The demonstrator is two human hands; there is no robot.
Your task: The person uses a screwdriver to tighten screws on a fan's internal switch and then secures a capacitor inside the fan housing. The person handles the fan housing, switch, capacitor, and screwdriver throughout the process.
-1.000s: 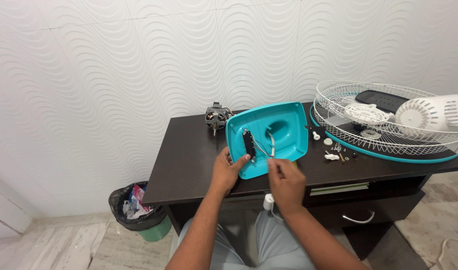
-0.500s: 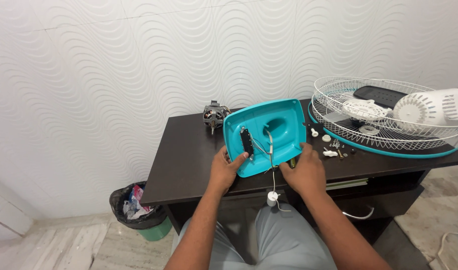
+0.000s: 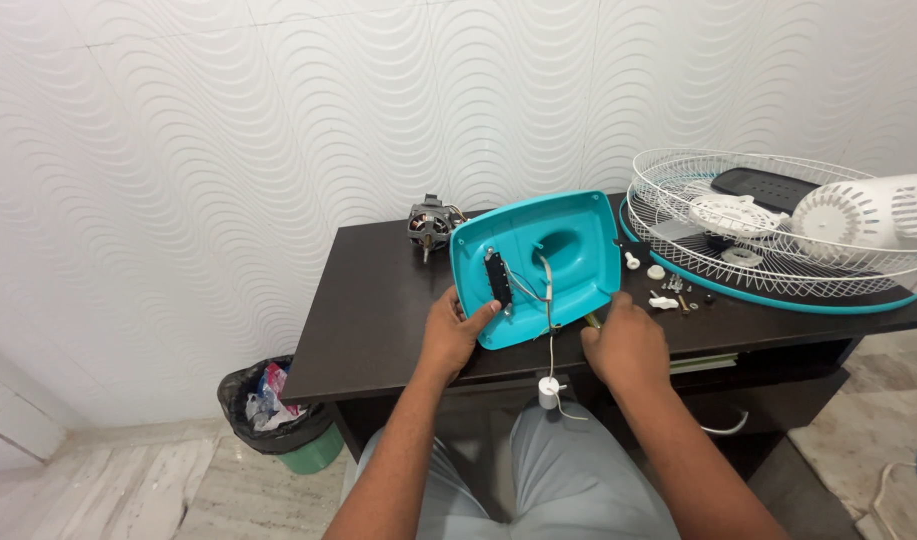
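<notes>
A teal plastic fan base (image 3: 570,240) lies upturned on the dark table (image 3: 378,300), its hollow underside facing me. Inside it sit a black switch block (image 3: 497,277) and thin wires. One wire hangs over the table's front edge and ends in a white cap (image 3: 548,392). My left hand (image 3: 453,335) grips the base's lower left edge, thumb on the inside. My right hand (image 3: 626,345) is closed at the base's lower right corner. A small yellow-green tool tip (image 3: 590,320) pokes out of it.
A bare fan motor (image 3: 428,225) stands behind the base. To the right lie small white parts and screws (image 3: 663,290), a white wire fan grille (image 3: 778,270) and a white motor housing (image 3: 868,210). A lined waste bin (image 3: 273,400) sits on the floor at left.
My right hand moved from the wire at the base's middle out to its right edge, then down to the lower right corner. The left hand stayed on the base.
</notes>
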